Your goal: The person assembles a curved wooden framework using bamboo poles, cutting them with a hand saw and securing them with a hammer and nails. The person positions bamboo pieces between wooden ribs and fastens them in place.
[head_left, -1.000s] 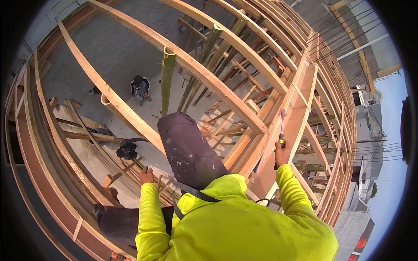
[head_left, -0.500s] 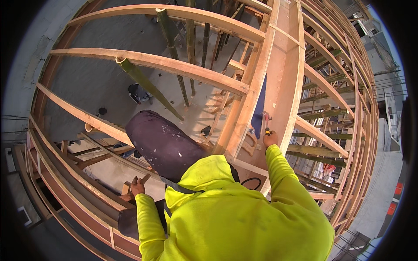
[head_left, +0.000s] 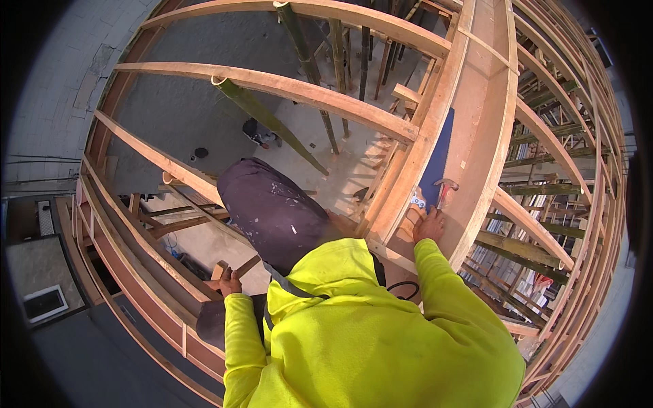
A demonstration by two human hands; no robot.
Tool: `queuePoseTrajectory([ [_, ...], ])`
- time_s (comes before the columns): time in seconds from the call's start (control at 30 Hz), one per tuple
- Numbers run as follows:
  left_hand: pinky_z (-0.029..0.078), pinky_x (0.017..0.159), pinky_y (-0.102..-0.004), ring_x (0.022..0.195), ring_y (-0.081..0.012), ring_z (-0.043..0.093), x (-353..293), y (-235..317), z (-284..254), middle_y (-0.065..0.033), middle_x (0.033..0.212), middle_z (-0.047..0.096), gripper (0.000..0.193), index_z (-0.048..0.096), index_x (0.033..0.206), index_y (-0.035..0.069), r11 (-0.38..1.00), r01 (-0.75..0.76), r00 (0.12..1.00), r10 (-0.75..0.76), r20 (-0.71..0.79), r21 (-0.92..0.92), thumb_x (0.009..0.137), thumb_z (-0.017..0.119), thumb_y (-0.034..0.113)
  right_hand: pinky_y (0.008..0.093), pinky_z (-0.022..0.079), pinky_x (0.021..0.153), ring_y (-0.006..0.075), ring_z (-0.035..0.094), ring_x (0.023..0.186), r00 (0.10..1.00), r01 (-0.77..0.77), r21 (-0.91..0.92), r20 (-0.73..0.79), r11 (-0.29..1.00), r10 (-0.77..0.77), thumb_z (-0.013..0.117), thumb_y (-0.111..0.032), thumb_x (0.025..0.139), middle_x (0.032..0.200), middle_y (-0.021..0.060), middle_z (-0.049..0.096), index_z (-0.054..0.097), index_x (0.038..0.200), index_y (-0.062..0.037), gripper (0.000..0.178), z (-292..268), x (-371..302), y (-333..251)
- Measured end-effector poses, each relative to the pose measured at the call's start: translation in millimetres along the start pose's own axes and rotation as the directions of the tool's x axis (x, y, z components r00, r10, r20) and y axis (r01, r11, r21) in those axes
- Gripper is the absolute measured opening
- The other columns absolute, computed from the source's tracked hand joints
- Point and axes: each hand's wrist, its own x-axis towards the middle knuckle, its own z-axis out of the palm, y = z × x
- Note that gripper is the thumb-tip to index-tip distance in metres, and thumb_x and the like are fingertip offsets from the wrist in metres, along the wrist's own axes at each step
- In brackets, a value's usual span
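Note:
My right hand [head_left: 428, 226] is at the wooden handle [head_left: 409, 224] of a handsaw, with its fingers over part of it. The saw's blue blade [head_left: 435, 160] lies lengthwise in a long wooden trough [head_left: 473, 122]. Beside my fingers a claw hammer [head_left: 445, 186] with a red neck lies in the same trough, its lower handle hidden. Lower on the left, my left hand [head_left: 231, 283] is closed at a short piece of wood [head_left: 247, 266], next to a small wooden block [head_left: 219, 270]. My bent leg in dark, paint-marked trousers [head_left: 269, 200] rests between the hands.
Wooden joists [head_left: 272, 85] cross an open drop on the left, with bamboo poles [head_left: 272, 126] standing under them. A concrete floor [head_left: 292, 170] lies far below. More timber framing and bamboo [head_left: 520, 248] fill the right. A second formwork channel [head_left: 153, 272] curves along the left.
My right hand has let go of the hammer and shifted left onto the saw handle. The hammer now lies in the trough. My left hand stays at the wood; the whole view has shifted slightly.

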Motion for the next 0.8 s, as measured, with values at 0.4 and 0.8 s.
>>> queuePoseTrajectory([
  [0.4, 0.052, 0.094, -0.0417, 0.108, -0.0397, 0.065, -84, 87, 11, -0.0298, 0.112, 0.066, 0.052, 0.063, 0.125, -0.001, 0.936, -0.141, 0.969, 0.198, -0.149, 0.323, 0.082, 0.067, 0.028, 0.0502, 0.045, 0.1, 0.0301, 0.051, 0.123, 0.877, 0.037, 0.273, 0.451, 0.961, -0.162, 0.074, -0.016, 0.076, 0.132, 0.011, 0.053, 0.049, 0.13, -0.0104, 0.06, 50, 6, 7],
  [0.8, 0.052, 0.093, -0.0404, 0.103, -0.0376, 0.068, -53, 91, -7, -0.0285, 0.106, 0.069, 0.053, 0.06, 0.129, -0.003, 0.941, -0.165, 0.97, 0.209, -0.124, 0.295, 0.087, 0.062, 0.029, 0.0276, 0.049, 0.078, 0.0182, 0.056, 0.091, 0.971, -0.226, 0.97, 0.232, -0.093, 0.059, 0.049, 0.013, 0.074, 0.1, 0.0074, 0.057, 0.053, 0.109, -0.0028, 0.039, -87, -38, -18],
])
